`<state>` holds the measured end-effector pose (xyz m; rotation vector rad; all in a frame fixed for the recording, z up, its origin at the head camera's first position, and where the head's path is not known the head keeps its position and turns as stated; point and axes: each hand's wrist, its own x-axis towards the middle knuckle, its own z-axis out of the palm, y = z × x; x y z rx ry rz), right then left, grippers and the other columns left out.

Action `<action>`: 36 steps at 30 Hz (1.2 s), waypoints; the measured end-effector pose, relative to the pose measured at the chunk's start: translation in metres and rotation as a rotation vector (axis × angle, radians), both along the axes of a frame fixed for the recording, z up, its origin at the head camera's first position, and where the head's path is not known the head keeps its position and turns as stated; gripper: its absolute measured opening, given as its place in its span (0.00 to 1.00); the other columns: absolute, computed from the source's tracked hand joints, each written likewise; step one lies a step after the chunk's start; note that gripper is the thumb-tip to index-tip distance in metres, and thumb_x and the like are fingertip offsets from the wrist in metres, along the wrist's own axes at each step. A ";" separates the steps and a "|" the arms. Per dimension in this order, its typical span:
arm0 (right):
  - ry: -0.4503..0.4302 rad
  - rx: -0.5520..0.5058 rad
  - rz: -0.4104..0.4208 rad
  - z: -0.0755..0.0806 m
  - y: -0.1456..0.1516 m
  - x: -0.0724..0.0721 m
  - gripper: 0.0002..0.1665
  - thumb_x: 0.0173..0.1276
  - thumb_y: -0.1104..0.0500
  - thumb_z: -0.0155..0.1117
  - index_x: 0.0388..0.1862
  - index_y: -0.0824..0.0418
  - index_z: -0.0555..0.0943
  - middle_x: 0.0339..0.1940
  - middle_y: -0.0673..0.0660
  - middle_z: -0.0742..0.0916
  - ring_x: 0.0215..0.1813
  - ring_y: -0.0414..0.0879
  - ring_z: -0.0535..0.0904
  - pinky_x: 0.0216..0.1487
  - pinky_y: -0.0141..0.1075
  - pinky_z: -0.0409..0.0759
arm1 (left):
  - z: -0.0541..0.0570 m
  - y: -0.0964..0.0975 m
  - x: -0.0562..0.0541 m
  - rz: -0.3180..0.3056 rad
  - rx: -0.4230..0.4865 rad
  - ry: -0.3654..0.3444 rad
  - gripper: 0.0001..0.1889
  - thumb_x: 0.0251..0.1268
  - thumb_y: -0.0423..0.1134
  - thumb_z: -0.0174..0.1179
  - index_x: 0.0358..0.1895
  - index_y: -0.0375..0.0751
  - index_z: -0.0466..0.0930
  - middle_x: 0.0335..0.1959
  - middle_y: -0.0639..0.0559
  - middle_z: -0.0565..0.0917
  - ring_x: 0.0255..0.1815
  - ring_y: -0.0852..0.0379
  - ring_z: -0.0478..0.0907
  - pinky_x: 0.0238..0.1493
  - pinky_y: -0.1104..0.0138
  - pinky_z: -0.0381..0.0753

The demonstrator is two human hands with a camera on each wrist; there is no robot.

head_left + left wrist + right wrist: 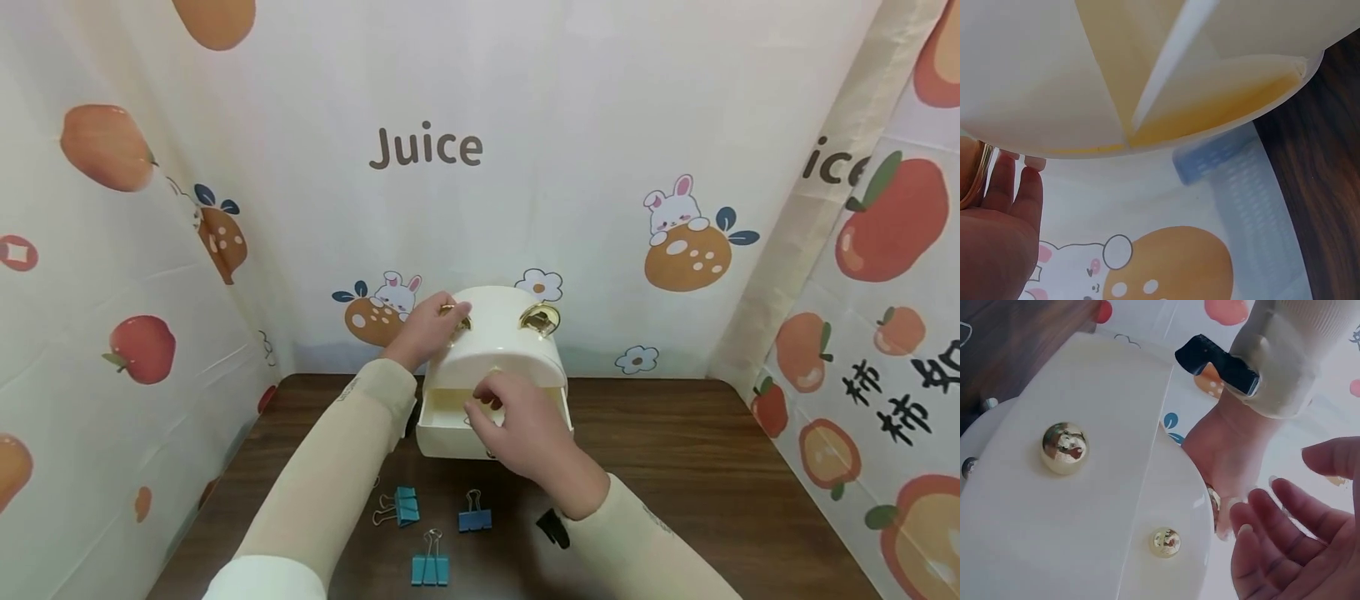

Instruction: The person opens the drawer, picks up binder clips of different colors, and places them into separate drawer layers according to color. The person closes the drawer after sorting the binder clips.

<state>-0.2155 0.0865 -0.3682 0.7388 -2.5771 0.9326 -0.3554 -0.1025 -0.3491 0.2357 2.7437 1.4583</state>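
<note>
A white round-topped drawer box [495, 327] with gold ears stands at the back of the table, its lower drawer [448, 443] pulled out. My left hand [424, 332] holds the box's left gold ear [463, 323], thumb in front and fingers behind. Over the pulled-out drawer hovers my right hand [519, 427], fingers loosely bent and nothing visible in them. The right wrist view shows these fingers apart from the box, beside a large gold knob [1064, 448] and a smaller one [1165, 542]. In the head view my right hand hides part of the drawer's inside.
In front of the box lie blue binder clips: one on its side [406, 506], another [475, 521] near the middle, and a third [430, 571] closest to me. Behind the box hangs a fruit-printed curtain [600, 108]. Dark wooden tabletop [675, 467] extends to the right.
</note>
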 end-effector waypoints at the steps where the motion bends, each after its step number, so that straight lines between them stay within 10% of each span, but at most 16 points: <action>1: 0.019 -0.006 0.009 -0.001 0.002 0.002 0.06 0.72 0.52 0.67 0.41 0.51 0.83 0.39 0.45 0.84 0.42 0.44 0.80 0.43 0.39 0.81 | 0.000 0.000 0.000 -0.001 -0.005 -0.002 0.22 0.77 0.63 0.51 0.45 0.47 0.74 0.44 0.47 0.79 0.49 0.48 0.76 0.48 0.53 0.77; 8: 0.068 -0.047 0.076 -0.005 0.010 0.015 0.06 0.71 0.53 0.70 0.42 0.52 0.84 0.39 0.44 0.85 0.43 0.42 0.82 0.46 0.39 0.82 | 0.001 -0.002 0.000 -0.006 -0.019 -0.012 0.22 0.78 0.63 0.51 0.45 0.47 0.74 0.43 0.47 0.79 0.49 0.49 0.76 0.48 0.54 0.78; 25: -0.123 -0.192 0.169 -0.026 0.021 0.045 0.06 0.70 0.58 0.72 0.43 0.50 0.83 0.40 0.38 0.83 0.41 0.39 0.81 0.43 0.40 0.84 | 0.006 -0.002 -0.002 -0.039 -0.053 -0.020 0.22 0.78 0.63 0.50 0.45 0.47 0.73 0.43 0.47 0.79 0.49 0.49 0.75 0.49 0.55 0.76; 36: -0.110 0.091 0.380 -0.066 0.014 0.045 0.13 0.76 0.48 0.65 0.55 0.49 0.83 0.58 0.43 0.82 0.60 0.39 0.78 0.62 0.40 0.77 | 0.003 -0.003 -0.003 -0.054 -0.053 -0.011 0.22 0.78 0.64 0.50 0.45 0.48 0.73 0.42 0.48 0.79 0.49 0.49 0.75 0.49 0.55 0.77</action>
